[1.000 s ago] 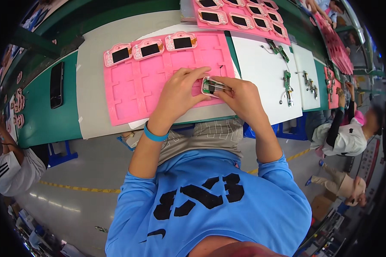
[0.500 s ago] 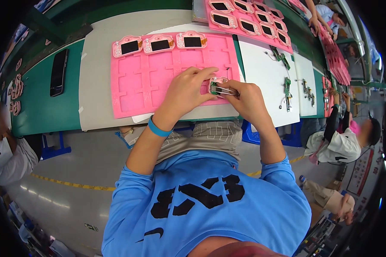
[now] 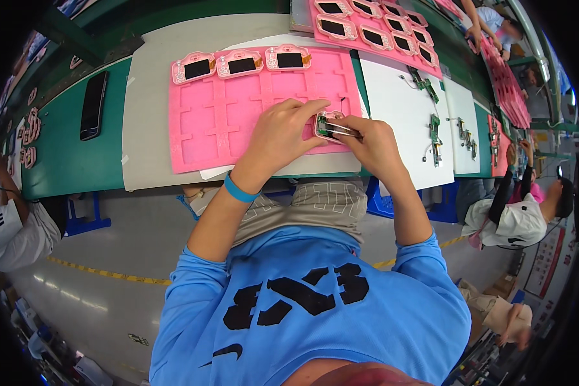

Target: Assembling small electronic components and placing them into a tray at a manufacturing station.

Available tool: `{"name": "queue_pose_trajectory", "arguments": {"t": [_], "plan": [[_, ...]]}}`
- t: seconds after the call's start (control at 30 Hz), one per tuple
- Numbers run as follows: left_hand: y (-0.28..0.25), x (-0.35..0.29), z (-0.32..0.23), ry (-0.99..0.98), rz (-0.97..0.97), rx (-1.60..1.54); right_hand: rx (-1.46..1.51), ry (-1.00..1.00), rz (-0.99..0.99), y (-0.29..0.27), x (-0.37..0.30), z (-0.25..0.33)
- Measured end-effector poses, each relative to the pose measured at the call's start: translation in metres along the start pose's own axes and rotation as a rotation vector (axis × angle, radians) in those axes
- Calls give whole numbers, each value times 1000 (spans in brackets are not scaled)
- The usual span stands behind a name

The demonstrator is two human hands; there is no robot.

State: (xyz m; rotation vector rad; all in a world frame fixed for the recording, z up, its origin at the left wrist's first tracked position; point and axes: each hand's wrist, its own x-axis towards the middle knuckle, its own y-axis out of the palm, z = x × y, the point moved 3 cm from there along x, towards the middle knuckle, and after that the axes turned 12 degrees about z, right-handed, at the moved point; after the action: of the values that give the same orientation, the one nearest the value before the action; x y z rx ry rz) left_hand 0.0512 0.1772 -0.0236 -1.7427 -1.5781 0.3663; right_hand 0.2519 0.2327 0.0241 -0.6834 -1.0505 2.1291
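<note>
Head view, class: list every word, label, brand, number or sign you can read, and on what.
Blue shirt: large black block characters and small curved black logo, not copied.
Wall board: printing too small to read.
Held pink casing, pink-framed screens: any markings too small to read.
Co-worker's white shirt: dark mark, unreadable.

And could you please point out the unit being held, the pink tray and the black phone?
Held unit (image 3: 321,125), head view: the green part inside.
Pink tray (image 3: 222,122), head view: a divider between compartments.
Black phone (image 3: 94,105), head view: middle of its dark face.
</note>
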Motion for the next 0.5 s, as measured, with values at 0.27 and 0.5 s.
{"name": "queue_pose_trajectory", "arguments": {"t": [0.27,0.5], "plan": [[-1,3,-3,27,-13,-16,153,116,26,3,8,0],[-6,5,-3,26,-46,-97,359,14,36,-17,-6,2]]}}
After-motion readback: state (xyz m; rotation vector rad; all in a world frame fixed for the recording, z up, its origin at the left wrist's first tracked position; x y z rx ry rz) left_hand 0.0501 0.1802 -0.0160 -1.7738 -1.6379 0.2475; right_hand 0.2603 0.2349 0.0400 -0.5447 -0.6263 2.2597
